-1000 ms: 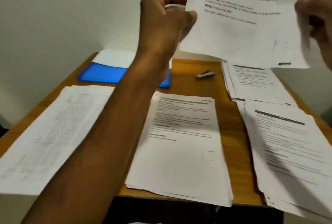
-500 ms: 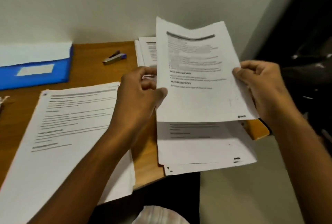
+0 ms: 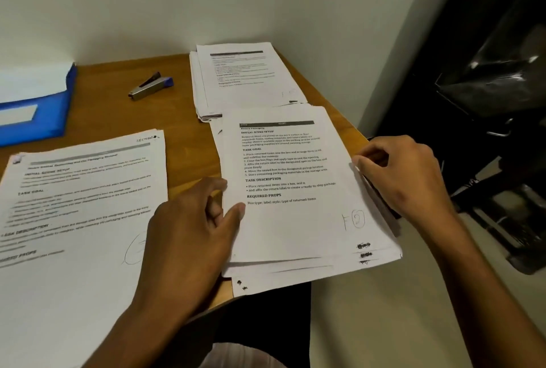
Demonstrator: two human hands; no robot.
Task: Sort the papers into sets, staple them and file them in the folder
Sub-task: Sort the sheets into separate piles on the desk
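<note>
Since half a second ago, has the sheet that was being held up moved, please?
Yes. The sheet has come down onto the near stack on the table; both hands, left hand and right hand, touch its edges.

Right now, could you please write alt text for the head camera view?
Both hands, left hand and right hand, touch the edges of a paper stack overhanging a wooden desk. A stapler and blue folder lie behind.
</note>
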